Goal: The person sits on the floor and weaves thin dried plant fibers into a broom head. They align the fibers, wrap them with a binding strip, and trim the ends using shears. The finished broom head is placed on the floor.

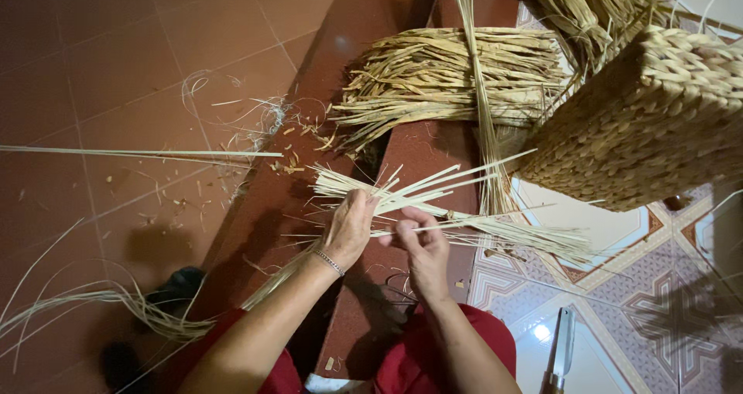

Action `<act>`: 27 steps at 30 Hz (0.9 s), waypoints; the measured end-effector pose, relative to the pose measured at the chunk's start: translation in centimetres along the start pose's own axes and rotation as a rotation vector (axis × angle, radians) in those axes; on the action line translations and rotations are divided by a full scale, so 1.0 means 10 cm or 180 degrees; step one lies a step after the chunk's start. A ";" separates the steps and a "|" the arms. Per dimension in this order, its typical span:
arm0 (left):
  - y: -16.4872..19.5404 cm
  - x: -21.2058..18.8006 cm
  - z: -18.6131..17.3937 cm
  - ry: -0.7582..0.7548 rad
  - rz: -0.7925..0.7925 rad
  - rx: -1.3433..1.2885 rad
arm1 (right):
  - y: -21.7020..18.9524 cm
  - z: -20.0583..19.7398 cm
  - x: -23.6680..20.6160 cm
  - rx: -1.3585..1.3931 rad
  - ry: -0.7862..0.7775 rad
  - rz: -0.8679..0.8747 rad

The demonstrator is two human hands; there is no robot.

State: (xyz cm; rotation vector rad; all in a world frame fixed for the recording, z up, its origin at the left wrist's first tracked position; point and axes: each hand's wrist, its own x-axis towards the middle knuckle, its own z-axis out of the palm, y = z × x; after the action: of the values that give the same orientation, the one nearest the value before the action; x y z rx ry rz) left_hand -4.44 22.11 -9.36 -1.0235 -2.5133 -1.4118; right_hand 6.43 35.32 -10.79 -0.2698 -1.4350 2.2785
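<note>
While the head view is looking down past red-clad knees, the left hand [350, 227] is closing around a fan of pale, flat straw strips [433, 200] at the centre of the frame, and the right hand [422, 243] is pinching a single strip just beside it, fingers curled. The strips are spreading toward the right, crossing under a long upright strand running to the top edge. To do this well, I judge the left grip should be staying firm near the gathered ends while the right is drawing one strip free without bending it. A woven rectangular straw basket [658, 115] is sitting at upper right, a tied bundle of dry straw [449, 77] above centre, and a metal knife [561, 351] at the bottom.
</note>
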 end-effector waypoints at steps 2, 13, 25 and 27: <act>0.11 -0.02 -0.03 -0.0291 -0.0491 -0.0292 | 0.07 0.02 0.03 0.0213 0.0017 0.0285; 0.14 -0.13 0.07 -0.0070 -0.0253 -0.0729 | 0.21 -0.12 0.06 0.0140 0.0273 0.0383; 0.14 -0.13 0.10 -0.0152 -0.0584 -0.1357 | 0.07 0.00 0.04 0.0419 0.0070 0.0237; 0.17 -0.12 0.10 -0.0273 -0.1144 -0.1483 | 0.05 0.00 0.03 0.0446 -0.0044 0.0290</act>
State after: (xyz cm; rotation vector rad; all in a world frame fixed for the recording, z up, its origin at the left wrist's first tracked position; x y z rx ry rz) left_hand -2.27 22.83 -9.12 -0.7095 -2.5836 -2.1735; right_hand 6.06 35.24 -11.20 -0.2817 -1.2862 2.4455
